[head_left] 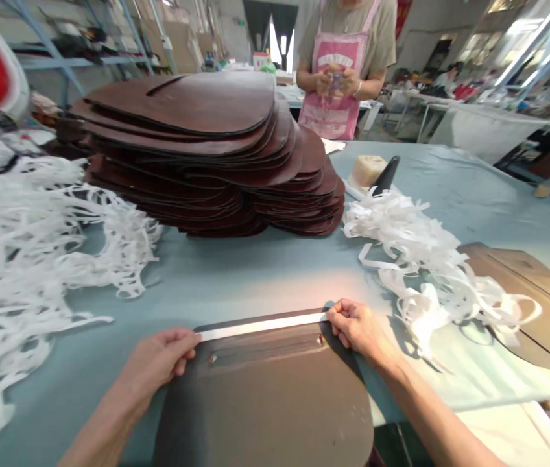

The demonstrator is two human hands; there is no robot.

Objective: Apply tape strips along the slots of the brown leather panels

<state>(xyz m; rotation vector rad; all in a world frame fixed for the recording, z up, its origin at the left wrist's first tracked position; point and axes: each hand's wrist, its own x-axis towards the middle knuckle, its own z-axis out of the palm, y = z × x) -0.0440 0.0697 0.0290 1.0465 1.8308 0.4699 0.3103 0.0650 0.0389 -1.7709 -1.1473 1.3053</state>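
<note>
Around the brown panel [275,399]: dark stack [211,155] at 12 o'clock, white scraps [36,250] at 10, ribbons [411,230] at 2; my left hand [170,350] and right hand [353,327], pinched closed, hold white strip [263,326] ends along its 12 o'clock edge.

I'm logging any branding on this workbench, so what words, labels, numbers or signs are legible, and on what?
None can be read with certainty.
Pink apron on the person across the table: printed lettering, too blurred to read.
White strip held between the two hands: no lettering shows.
Brown panel under it: no lettering shows.
Stack of dark brown pieces: no lettering shows.
</note>
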